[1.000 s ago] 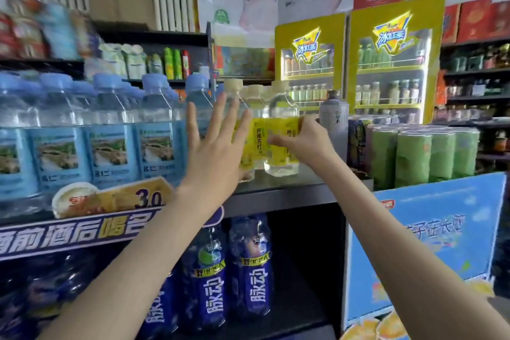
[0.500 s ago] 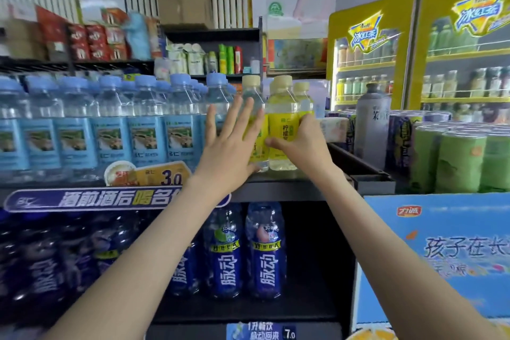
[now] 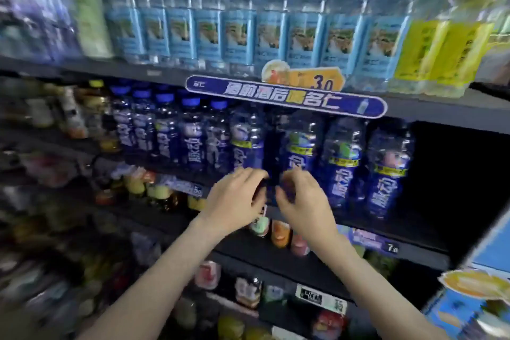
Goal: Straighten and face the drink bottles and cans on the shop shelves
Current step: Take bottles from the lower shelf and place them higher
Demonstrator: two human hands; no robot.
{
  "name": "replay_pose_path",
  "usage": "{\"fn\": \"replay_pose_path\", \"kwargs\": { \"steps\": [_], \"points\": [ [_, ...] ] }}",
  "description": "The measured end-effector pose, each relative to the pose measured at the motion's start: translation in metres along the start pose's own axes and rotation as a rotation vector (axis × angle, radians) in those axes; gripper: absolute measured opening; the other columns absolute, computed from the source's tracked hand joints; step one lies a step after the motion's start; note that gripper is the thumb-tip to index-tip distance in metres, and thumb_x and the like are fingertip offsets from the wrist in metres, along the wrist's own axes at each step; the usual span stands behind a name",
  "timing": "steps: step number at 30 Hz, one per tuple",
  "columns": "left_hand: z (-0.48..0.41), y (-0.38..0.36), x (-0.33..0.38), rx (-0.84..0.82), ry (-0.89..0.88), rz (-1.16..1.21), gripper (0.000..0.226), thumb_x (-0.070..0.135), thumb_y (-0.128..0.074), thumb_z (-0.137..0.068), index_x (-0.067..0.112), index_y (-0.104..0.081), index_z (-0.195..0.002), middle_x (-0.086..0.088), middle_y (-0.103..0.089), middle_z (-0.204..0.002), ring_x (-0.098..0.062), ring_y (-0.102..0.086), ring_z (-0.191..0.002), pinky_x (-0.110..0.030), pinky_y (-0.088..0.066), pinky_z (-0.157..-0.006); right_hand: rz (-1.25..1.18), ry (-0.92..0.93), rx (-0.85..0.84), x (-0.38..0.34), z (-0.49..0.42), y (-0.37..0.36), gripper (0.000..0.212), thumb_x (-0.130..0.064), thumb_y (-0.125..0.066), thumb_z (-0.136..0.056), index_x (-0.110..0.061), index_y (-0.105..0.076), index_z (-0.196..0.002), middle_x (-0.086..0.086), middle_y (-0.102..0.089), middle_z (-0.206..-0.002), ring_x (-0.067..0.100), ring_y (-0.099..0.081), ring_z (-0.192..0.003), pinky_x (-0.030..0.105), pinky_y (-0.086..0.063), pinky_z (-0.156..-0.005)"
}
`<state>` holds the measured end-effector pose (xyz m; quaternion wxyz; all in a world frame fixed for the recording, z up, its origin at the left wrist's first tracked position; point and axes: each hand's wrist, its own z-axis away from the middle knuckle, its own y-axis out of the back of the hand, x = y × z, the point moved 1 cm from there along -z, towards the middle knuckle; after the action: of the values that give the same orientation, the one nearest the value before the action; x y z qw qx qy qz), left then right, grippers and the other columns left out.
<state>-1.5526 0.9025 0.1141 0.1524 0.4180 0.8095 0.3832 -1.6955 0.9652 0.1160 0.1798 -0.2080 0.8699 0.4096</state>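
Dropping from the yellow bottles (image 3: pixel 441 50), left hand (image 3: pixel 237 200) and right hand (image 3: pixel 302 201) grip blue bottles (image 3: pixel 247 146).

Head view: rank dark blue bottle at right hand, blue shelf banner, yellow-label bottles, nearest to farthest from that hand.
1. dark blue bottle, at the right hand fingers
2. blue shelf banner, above
3. yellow-label bottles, top right

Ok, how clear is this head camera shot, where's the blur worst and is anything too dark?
Head view: motion blur smears the left-side shelf goods worst; centre is sharper, with the blue shelf-edge banner readable and the left hand and right hand gripping dark blue plastic drink bottles fairly crisp; the recess right of those bottles is near black.
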Motion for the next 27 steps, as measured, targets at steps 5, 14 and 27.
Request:
{"fn": "replay_pose_path", "kwargs": {
  "steps": [5, 14, 27],
  "points": [
    [0.129, 0.015, -0.125, -0.408, 0.34, -0.016, 0.031, 0.036, -0.043, -0.094, 0.023, -0.057, -0.119, 0.002, -0.062, -0.113, -0.02, -0.057, -0.107, -0.034, -0.05, -0.078, -0.006, -0.159, -0.242, -0.053, 0.009, -0.135, 0.011, -0.012, -0.059, -0.088, -0.003, -0.059, -0.095, 0.017, -0.064, -0.094, 0.037, -0.06, -0.091, 0.038, -0.043, -0.072],
    [0.272, 0.088, -0.328, -0.501, 0.605, -0.149, 0.033, 0.04, -0.04, -0.097, 0.025, -0.052, -0.124, 0.006, -0.061, -0.117, -0.016, -0.059, -0.103, -0.03, -0.048, -0.075, -0.06, -0.239, -0.538, -0.197, 0.0, -0.365, 0.009, -0.014, -0.054, -0.089, -0.005, -0.055, -0.087, 0.018, -0.061, -0.101, 0.035, -0.058, -0.098, 0.037, -0.044, -0.075],
    [0.29, 0.057, -0.568, -0.544, 0.807, 0.123, 0.027, 0.037, -0.05, -0.093, 0.023, -0.056, -0.115, 0.003, -0.066, -0.099, -0.017, -0.063, -0.086, -0.035, -0.055, -0.07, -0.301, -0.673, -0.345, -0.232, -0.095, -0.609, 0.05, -0.027, -0.067, -0.086, 0.001, -0.047, -0.122, 0.018, -0.056, -0.118, 0.034, -0.056, -0.108, 0.033, -0.045, -0.082]
  ]
}}
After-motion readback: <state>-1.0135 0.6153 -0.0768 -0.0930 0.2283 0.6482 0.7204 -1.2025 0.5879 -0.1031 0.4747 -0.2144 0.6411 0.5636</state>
